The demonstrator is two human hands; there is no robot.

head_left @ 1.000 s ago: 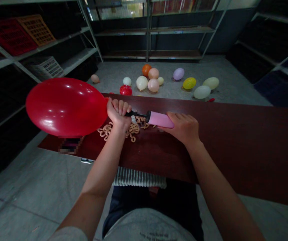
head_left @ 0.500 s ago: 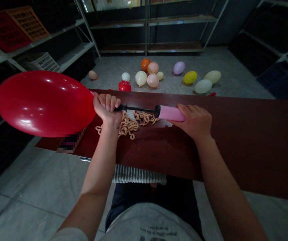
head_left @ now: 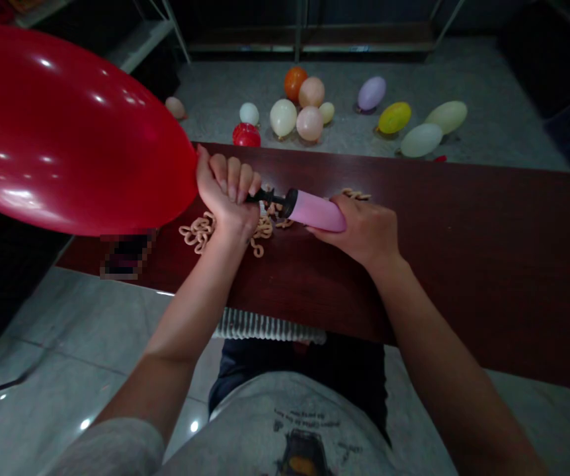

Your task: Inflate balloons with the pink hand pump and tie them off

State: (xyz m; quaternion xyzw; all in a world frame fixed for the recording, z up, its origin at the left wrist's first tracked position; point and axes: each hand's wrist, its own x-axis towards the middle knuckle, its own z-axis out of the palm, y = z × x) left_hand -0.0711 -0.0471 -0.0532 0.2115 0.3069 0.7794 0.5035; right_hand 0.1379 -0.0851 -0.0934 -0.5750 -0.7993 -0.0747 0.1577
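A big red balloon (head_left: 77, 139), tightly inflated, fills the left side and runs past the picture's edge. My left hand (head_left: 230, 188) is closed around the balloon's neck and the black end of a balloon pump; the joint between them is hidden in the fist. The pump's pink barrel (head_left: 317, 210) lies in my right hand (head_left: 364, 228), fingers wrapped over its far end. Only a short piece of black rod shows between the hands. Under them, tan curly ring-shaped pieces (head_left: 198, 233) lie heaped on the dark red table (head_left: 463, 264).
Beyond the table, several smaller balloons lie on the grey floor, among them an orange one (head_left: 295, 84), a yellow one (head_left: 395, 118) and a purple one (head_left: 371, 93). Metal shelving (head_left: 245, 46) stands behind. A blurred dark object (head_left: 129, 253) rests at the table's left end.
The pink barrel has slid toward my left hand, and much less of the rod shows. The red balloon looks larger and higher in view. My view has tipped downward.
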